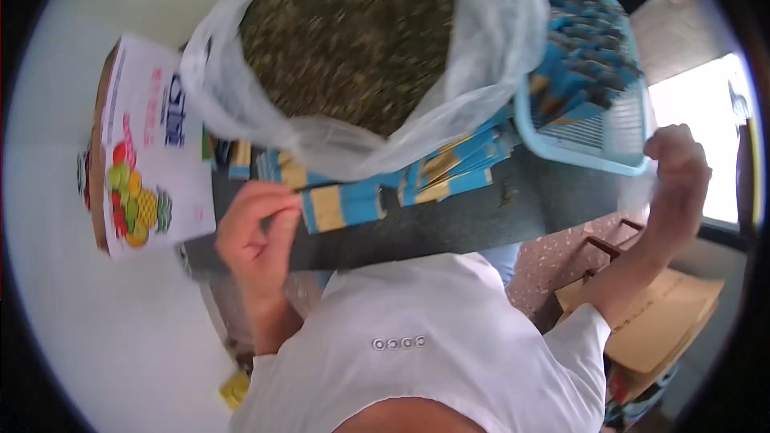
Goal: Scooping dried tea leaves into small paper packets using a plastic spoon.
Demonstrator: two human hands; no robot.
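My left hand (258,231) pinches the left end of a flat blue packet with a gold band (328,207), low over the dark table (421,234). Further packets of the same kind (454,168) lie in overlapping piles behind it. At the far right my right hand (680,153), blurred, hangs beside a light-blue plastic basket (601,162) with its fingers curled; whether it holds anything is not clear. Many blue packets with dark tops fill the basket's back part. A clear plastic bag (337,147) of dark, dried, leaf-like material (349,36) stands at the back middle.
A white cardboard box printed with fruit (180,192) stands at the table's left end, against a pale wall. Below right, flattened brown cardboard (656,319) lies near a dark reddish frame on the speckled floor. A bright opening is at the far right.
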